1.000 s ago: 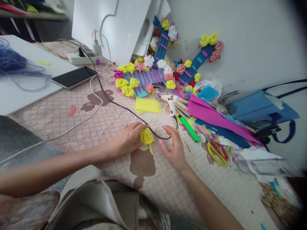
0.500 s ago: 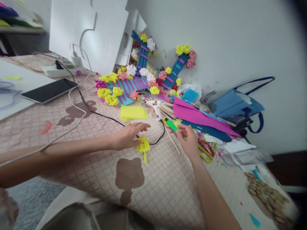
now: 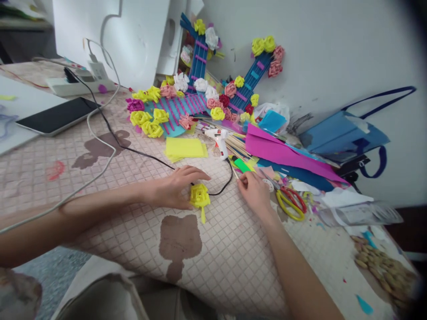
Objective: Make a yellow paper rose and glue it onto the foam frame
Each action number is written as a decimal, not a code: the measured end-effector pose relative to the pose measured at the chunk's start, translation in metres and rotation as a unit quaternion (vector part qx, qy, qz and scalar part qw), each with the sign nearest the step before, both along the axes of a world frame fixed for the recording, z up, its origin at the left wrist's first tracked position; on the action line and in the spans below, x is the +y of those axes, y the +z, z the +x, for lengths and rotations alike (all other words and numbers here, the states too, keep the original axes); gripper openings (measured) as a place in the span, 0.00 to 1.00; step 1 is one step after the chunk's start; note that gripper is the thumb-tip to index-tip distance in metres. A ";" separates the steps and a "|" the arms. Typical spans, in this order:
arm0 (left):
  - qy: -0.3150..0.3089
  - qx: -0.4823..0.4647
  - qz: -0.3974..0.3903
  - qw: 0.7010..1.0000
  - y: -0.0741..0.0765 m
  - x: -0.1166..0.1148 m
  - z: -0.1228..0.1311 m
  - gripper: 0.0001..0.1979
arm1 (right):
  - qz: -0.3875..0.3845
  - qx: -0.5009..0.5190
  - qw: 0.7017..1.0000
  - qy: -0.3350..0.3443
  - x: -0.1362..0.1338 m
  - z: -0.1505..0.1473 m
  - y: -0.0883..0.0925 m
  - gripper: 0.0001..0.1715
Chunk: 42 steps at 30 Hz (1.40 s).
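Observation:
A yellow crepe-paper flower (image 3: 199, 195) with a thin tail lies on the quilted tablecloth. My left hand (image 3: 175, 186) rests beside it, fingers apart, the thumb close to its left edge. To the right, my right hand (image 3: 252, 191) has its fingers pinched on a thin wooden stick (image 3: 236, 174); most of the stick is hidden under the hand. Just beyond those fingertips lies a green highlighter (image 3: 242, 165) with a dark end. A white glue gun (image 3: 220, 143) lies farther back, its black cord curving round between my hands.
Yellow paper sheets (image 3: 186, 147) lie behind my left hand. Scissors (image 3: 291, 202) with red and yellow handles sit right of my right hand. Flower-covered blue cardboard shapes (image 3: 173, 113), magenta paper (image 3: 283, 153) and a tablet (image 3: 58, 115) are farther back. A white cable (image 3: 100, 171) crosses my left forearm.
My right hand has left the green highlighter, which now lies on the table, and its fingers have come down on the wooden stick. My left hand stays by the yellow flower, which has turned slightly.

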<state>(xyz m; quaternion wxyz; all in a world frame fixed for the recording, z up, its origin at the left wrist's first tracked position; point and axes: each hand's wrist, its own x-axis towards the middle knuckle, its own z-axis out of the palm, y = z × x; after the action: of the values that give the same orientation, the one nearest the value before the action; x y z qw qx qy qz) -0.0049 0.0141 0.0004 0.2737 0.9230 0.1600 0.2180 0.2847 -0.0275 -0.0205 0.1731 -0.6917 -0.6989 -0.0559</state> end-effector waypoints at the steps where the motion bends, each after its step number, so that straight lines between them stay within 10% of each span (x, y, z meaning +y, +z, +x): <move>1: 0.000 0.000 0.006 1.000 -0.002 -0.001 0.001 0.34 | -0.005 -0.015 1.000 -0.004 0.000 -0.001 0.001 0.06; 15: 0.021 -0.007 0.019 1.000 -0.011 0.002 0.006 0.26 | -0.127 0.245 0.958 0.083 -0.023 0.027 0.040 0.09; 27: -0.050 0.037 -0.025 0.998 0.007 0.007 -0.009 0.29 | -0.116 0.170 0.909 0.363 -0.057 -0.049 0.038 0.11; 42: -0.062 0.087 0.010 0.994 0.010 0.005 -0.011 0.29 | -0.040 0.059 0.927 0.368 -0.074 -0.070 0.022 0.08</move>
<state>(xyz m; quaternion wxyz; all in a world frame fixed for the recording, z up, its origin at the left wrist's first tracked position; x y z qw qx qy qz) -0.0160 0.0192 0.0107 0.2623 0.9494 0.1230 0.1212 0.2142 -0.1011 0.0010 0.1945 -0.3940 -0.8947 0.0804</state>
